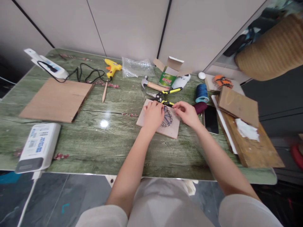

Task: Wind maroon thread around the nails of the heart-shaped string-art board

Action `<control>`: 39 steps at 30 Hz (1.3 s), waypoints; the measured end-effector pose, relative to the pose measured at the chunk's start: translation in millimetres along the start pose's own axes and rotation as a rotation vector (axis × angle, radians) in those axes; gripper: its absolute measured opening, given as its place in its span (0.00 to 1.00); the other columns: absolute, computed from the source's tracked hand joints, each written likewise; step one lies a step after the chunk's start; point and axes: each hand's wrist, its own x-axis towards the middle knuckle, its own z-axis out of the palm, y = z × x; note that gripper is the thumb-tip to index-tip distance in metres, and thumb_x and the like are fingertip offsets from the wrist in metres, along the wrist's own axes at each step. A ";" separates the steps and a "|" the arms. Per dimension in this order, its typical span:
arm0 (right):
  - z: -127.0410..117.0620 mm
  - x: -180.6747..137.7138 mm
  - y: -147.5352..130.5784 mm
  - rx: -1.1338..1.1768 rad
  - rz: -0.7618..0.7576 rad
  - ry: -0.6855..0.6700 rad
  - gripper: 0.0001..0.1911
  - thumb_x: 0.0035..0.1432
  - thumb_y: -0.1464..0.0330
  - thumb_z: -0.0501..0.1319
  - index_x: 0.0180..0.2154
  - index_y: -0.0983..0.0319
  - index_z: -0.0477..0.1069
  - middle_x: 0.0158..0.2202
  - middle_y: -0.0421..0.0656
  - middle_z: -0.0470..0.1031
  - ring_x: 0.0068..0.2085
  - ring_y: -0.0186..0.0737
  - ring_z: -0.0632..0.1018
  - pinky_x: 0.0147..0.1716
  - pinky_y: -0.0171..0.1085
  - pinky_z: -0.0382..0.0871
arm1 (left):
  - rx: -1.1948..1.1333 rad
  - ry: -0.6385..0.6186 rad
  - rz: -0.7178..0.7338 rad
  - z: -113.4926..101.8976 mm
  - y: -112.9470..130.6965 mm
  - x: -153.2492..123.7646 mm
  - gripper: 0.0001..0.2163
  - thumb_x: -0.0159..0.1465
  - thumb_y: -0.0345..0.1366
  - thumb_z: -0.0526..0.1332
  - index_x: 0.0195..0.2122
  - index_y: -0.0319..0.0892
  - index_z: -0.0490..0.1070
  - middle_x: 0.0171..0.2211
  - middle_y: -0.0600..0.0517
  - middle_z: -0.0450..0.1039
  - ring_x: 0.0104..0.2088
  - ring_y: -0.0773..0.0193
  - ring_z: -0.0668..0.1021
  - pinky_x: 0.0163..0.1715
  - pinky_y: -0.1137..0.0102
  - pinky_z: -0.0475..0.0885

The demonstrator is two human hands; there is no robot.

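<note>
A small pale wooden board [169, 133] lies on the table in front of me. Dark string [167, 118] runs in a crossing pattern over its middle, apparently around small pins. My left hand [153, 114] rests on the board's left part, fingers bent and pressed down on it, covering part of the pattern. At the upper right of the pattern is my right hand [188, 114], thumb and fingers pinched together. What sits in that pinch is too small to make out. Just beyond both hands lie yellow-and-black pliers [163, 97].
Behind the pliers are a claw hammer [153, 85] and an open green box [168, 77]. Blue thread [201, 93], maroon thread [200, 107] and a phone [211, 119] sit to the right, near stacked boards [251, 142]. Leftward are a glue gun [112, 67], a wooden sheet [56, 101] and a white power bank [40, 145].
</note>
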 end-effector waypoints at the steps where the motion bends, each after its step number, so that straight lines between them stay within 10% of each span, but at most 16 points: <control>1: -0.4 -4.3 -1.0 -0.066 -0.078 0.033 0.10 0.54 0.70 0.54 0.36 0.61 0.73 0.33 0.43 0.71 0.32 0.37 0.72 0.32 0.38 0.67 | -0.001 0.001 0.001 -0.2 0.0 -0.1 0.09 0.65 0.35 0.50 0.41 0.45 0.69 0.46 0.46 0.68 0.49 0.55 0.67 0.49 0.58 0.60; 8: 4.2 -19.4 6.6 -0.255 -0.342 -0.013 0.18 0.56 0.75 0.50 0.42 0.58 0.74 0.44 0.46 0.65 0.41 0.40 0.70 0.43 0.43 0.66 | -0.016 0.032 0.018 2.9 -1.7 -0.1 0.09 0.65 0.35 0.51 0.40 0.45 0.69 0.44 0.47 0.68 0.49 0.54 0.67 0.48 0.57 0.60; 39: 6.4 -20.7 -0.5 -0.554 -0.351 0.007 0.17 0.59 0.74 0.50 0.48 0.59 0.70 0.45 0.48 0.67 0.43 0.43 0.69 0.41 0.42 0.60 | -0.009 0.020 0.014 3.2 -1.2 0.5 0.09 0.65 0.35 0.51 0.41 0.44 0.69 0.45 0.47 0.69 0.49 0.55 0.67 0.48 0.57 0.59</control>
